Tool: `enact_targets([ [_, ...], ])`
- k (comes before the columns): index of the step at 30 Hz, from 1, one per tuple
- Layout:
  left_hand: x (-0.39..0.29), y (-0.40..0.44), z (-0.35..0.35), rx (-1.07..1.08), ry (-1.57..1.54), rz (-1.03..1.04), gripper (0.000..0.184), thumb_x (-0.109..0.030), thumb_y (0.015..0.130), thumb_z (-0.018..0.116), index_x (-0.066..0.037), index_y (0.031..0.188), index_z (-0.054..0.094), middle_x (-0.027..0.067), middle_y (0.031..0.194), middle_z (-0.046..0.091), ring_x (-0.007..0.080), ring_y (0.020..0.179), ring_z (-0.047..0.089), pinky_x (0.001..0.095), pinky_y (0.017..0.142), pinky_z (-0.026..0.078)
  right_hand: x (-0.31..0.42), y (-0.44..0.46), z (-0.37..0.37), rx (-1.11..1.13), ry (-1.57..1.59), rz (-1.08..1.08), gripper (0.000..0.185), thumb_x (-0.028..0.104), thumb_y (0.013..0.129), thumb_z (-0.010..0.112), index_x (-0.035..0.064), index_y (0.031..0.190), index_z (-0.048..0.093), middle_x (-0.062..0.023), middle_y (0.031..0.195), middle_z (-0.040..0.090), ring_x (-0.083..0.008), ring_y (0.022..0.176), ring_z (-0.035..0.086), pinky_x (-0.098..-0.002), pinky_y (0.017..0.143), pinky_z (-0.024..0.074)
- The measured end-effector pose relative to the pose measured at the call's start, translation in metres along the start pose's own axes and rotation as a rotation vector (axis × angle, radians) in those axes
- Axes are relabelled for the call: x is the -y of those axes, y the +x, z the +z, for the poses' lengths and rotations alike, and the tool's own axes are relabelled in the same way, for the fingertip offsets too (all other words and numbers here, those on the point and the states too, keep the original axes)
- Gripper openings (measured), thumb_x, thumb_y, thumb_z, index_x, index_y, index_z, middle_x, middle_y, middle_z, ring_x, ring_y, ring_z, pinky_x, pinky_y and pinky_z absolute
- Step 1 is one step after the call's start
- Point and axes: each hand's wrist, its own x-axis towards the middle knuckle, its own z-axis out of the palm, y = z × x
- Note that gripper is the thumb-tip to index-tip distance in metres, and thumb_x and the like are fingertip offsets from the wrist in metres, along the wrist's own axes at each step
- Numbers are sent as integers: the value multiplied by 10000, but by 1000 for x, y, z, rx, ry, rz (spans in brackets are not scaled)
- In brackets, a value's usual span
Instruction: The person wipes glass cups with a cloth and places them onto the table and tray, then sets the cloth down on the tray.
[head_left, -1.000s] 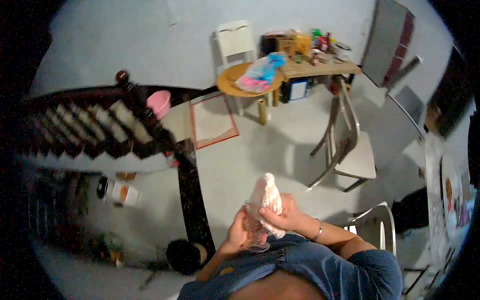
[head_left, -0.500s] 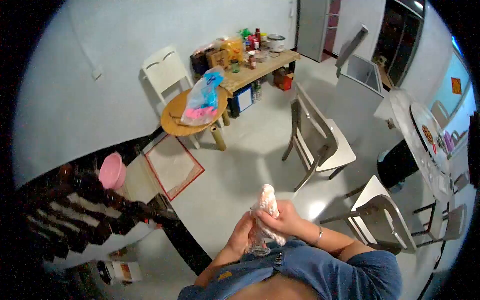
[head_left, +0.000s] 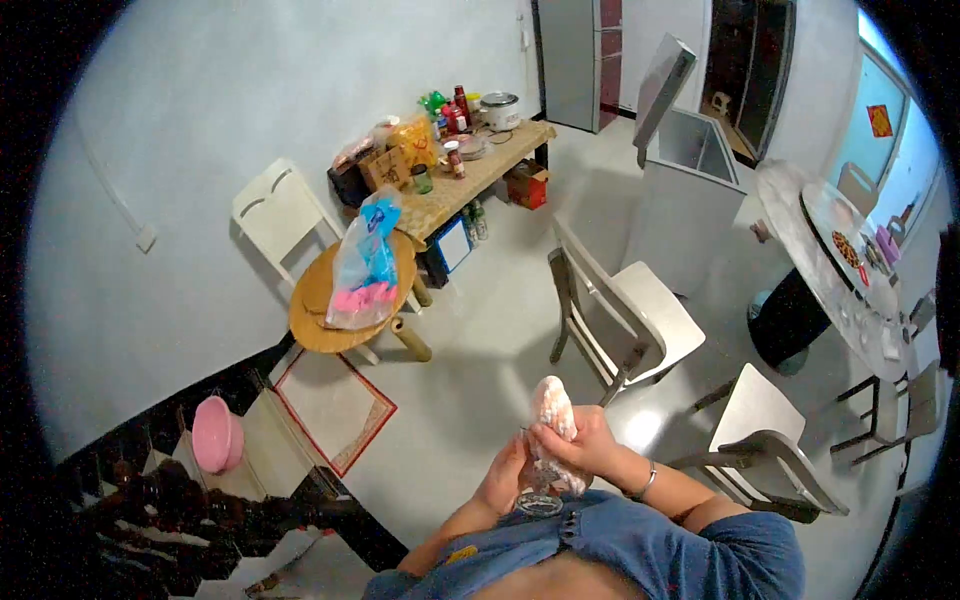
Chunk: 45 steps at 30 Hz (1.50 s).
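Note:
Close to my body, my left hand (head_left: 504, 476) is closed around a clear drinking glass (head_left: 541, 504), whose round end points down toward my shirt. My right hand (head_left: 583, 446) grips a white and pinkish cloth (head_left: 553, 404), bunched up against the glass. One end of the cloth sticks up above my fingers, and more of it hangs beside the glass. The cloth and my fingers hide much of the glass.
Wooden-backed chairs (head_left: 655, 312) stand ahead and right, near a round table (head_left: 780, 190) and an open chest freezer (head_left: 690, 215). A round stool (head_left: 310, 335) bears a plastic bag (head_left: 365, 265). Left are stairs and a pink basin (head_left: 217, 436).
My view has tilted and shifted, so the room sits differently in it. Both hands stay together on the glass and cloth, with the cloth's upper end turned slightly.

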Motion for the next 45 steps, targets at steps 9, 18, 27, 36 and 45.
enact_targets([
  [9,-42,92,30,771,-649,-518,611,-549,813,295,-42,1133,412,159,946,544,280,747,576,371,552,506,-38,41,-38,-90,316,211,224,182,756,554,19,605,527,-39,505,510,-79,463,456,-259,422,374],
  [18,-26,139,-3,290,2,-266,550,-498,829,332,-63,1157,401,84,1122,480,215,1001,478,346,858,392,-40,75,-41,-150,-107,142,180,180,730,589,31,633,559,-109,571,547,-201,477,539,-297,452,414],
  [27,-129,183,-14,187,-133,-471,561,-569,788,336,-84,996,525,58,855,586,208,727,566,358,540,463,-42,127,8,-238,-173,252,247,183,803,484,25,992,496,-168,894,529,-286,821,534,-343,725,415],
  [36,-128,225,-76,438,-186,-469,579,-527,809,321,-99,1193,386,112,1143,460,248,1043,454,387,886,374,-12,147,42,27,-440,-11,416,271,784,512,53,1127,423,-199,1204,333,-347,1156,297,-444,964,224],
  [45,-128,200,-49,538,172,-934,536,-475,814,351,-87,1182,377,99,1139,450,240,1027,456,397,854,395,-10,123,47,-232,-694,272,357,296,753,542,40,1000,512,-122,1075,497,-264,1031,449,-401,900,298],
])
